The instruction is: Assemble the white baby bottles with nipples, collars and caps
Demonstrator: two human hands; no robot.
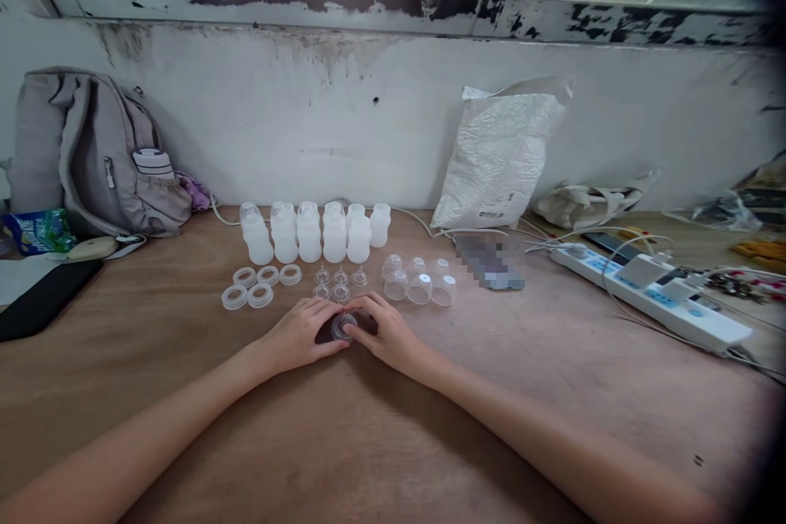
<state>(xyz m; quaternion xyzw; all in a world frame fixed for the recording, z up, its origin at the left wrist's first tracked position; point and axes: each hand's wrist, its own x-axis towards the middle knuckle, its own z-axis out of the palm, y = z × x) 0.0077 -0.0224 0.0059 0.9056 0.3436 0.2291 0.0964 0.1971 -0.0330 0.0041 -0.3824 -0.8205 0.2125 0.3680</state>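
At the middle of the table, my left hand (300, 334) curls round one side of a translucent bottle collar ring (340, 335), its fingers and thumb closed on it. My right hand (386, 334) closes on the other side, thumb and fingertips at the clear nipple set in the ring; the fingers partly hide both. Just beyond stand several clear bottle nipples (340, 292). Several loose collar rings (260, 295) lie to the left, and several clear dome caps (419, 289) stand to the right. Behind is a row of frosted baby bottles (309, 241), some with clear caps on.
A grey backpack (92, 155) leans on the wall at the left, near a black flat case (49, 295). At the right stand a white padded mailer bag (497, 155), a blurred-out flat item (500, 272) and a white power strip (651, 299) with cables.
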